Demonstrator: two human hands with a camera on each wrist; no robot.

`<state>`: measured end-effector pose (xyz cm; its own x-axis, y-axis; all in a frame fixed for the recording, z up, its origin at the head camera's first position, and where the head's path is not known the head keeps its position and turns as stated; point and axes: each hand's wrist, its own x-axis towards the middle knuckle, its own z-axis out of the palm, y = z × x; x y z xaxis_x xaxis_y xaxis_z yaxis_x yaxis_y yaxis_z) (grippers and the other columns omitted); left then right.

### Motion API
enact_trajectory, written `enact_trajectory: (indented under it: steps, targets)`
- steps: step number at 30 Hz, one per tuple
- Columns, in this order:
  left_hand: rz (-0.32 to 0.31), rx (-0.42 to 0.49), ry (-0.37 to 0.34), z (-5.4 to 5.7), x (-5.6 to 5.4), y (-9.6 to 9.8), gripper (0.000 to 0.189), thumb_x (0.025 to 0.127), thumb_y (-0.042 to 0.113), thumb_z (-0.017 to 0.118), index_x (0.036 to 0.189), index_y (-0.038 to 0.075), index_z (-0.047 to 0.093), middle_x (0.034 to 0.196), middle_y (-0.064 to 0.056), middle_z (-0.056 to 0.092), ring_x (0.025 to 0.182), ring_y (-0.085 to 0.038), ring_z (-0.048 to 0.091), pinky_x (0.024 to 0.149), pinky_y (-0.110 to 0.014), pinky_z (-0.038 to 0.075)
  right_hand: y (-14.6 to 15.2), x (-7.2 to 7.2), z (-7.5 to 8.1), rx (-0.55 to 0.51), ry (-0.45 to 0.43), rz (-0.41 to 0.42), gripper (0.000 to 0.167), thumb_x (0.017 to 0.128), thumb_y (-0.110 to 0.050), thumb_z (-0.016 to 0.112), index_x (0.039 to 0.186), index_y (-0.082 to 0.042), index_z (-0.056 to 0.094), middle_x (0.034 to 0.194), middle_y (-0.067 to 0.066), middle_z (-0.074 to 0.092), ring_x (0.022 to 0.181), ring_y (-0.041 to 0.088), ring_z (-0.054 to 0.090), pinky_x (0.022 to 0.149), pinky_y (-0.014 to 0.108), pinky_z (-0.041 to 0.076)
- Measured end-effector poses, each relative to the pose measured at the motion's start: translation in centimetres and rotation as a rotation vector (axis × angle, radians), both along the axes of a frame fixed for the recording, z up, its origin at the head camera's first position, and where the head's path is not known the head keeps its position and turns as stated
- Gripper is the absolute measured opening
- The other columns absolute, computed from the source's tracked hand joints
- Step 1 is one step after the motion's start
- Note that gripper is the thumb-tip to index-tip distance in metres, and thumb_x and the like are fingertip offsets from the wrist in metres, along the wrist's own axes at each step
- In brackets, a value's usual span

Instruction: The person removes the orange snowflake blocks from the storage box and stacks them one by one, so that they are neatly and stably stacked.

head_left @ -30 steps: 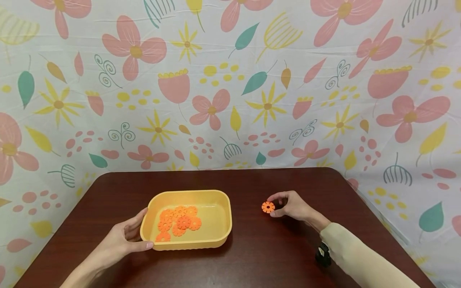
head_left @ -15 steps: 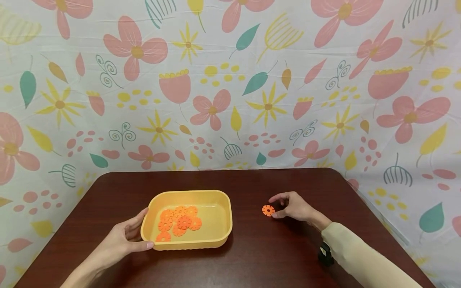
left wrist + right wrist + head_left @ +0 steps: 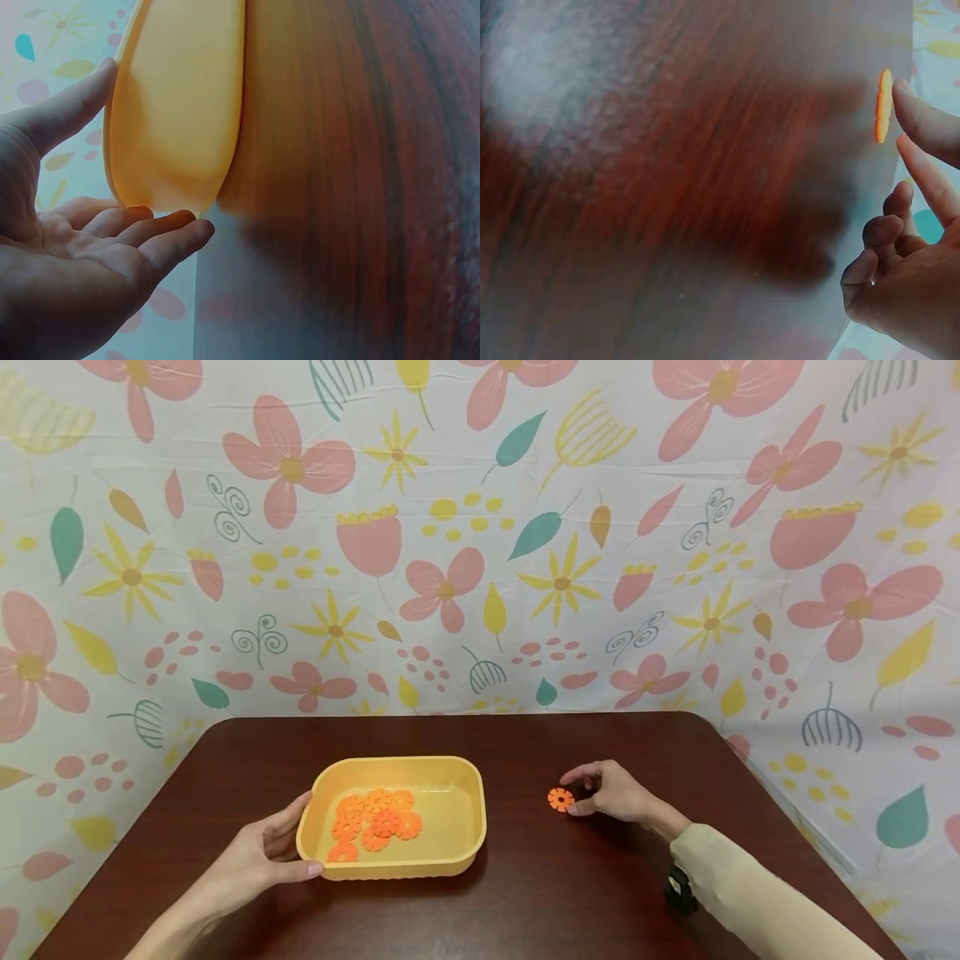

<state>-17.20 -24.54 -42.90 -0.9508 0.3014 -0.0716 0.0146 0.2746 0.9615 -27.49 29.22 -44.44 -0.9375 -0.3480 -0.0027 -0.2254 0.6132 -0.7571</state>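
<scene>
ok so the newest thing here: the right hand has just loosened up on the loose orange disc. A second ago the index fingertip was on its top rim, now there's a gap there, and the disc sits a touch closer to the near edge of the desk. I'd take that as the pinch being over and the piece being left to the desk, though I can't tell for sure if it's lying fully flat.

Grip-wise, the right hand clasps nothing that I can see. Thumb tip is right at the disc's side, maybe touching, index just off its far rim, so the disc lies at the fingertips, not in the palm. It's between the yellow box and the desk's right edge, well apart from the box.

Left hand hasn't really changed, gripping the box's left end, thumb at the front left corner, with a bunch of orange discs heaped in the left half
</scene>
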Motion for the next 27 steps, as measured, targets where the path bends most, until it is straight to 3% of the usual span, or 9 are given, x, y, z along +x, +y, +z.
enact_trajectory:
  steps: [6, 14, 21, 27]
  targets:
    - [-0.024, 0.013, 0.018, 0.1, -0.1, -0.1, 0.104, 0.089, 0.01, 0.086, 0.167, -0.003, 0.017, 0.171, -0.024, 0.016, 0.15, -0.048, 0.029, 0.1, -0.034, 0.054, -1.1, -0.3, 1.0, 0.015, 0.023, 0.034, 0.038, 0.082, -0.01, 0.092, 0.117, -0.003, 0.078, 0.086, 0.012, 0.054, 0.085, 0.025, 0.047, 0.07, 0.035, 0.037]
    - [-0.029, 0.03, 0.001, -0.2, -0.3, -0.1, 0.104, 0.09, 0.01, 0.085, 0.167, -0.003, 0.016, 0.171, -0.024, 0.016, 0.15, -0.049, 0.028, 0.095, -0.031, 0.056, -5.4, -0.1, 4.2, -0.007, 0.075, 0.145, 0.035, 0.085, -0.011, 0.09, 0.118, -0.008, 0.078, 0.093, 0.01, 0.057, 0.088, 0.032, 0.05, 0.066, 0.03, 0.041]
    - [-0.012, 0.032, -0.022, -0.2, -0.4, -0.1, 0.104, 0.089, 0.01, 0.086, 0.167, -0.002, 0.018, 0.171, -0.024, 0.016, 0.15, -0.049, 0.029, 0.094, -0.033, 0.057, -10.0, -0.5, 6.5, -0.015, 0.158, 0.315, 0.037, 0.084, -0.014, 0.091, 0.118, -0.008, 0.078, 0.09, 0.004, 0.058, 0.076, 0.023, 0.049, 0.067, 0.029, 0.041]
    - [-0.016, 0.043, -0.023, -0.2, -0.4, -0.1, 0.104, 0.089, 0.009, 0.086, 0.167, -0.001, 0.018, 0.17, -0.025, 0.017, 0.149, -0.05, 0.03, 0.094, -0.034, 0.058, -13.9, -0.6, 7.1, 0.025, 0.135, 0.454, 0.039, 0.085, -0.012, 0.09, 0.122, -0.012, 0.078, 0.092, 0.009, 0.06, 0.071, 0.018, 0.047, 0.067, 0.027, 0.039]
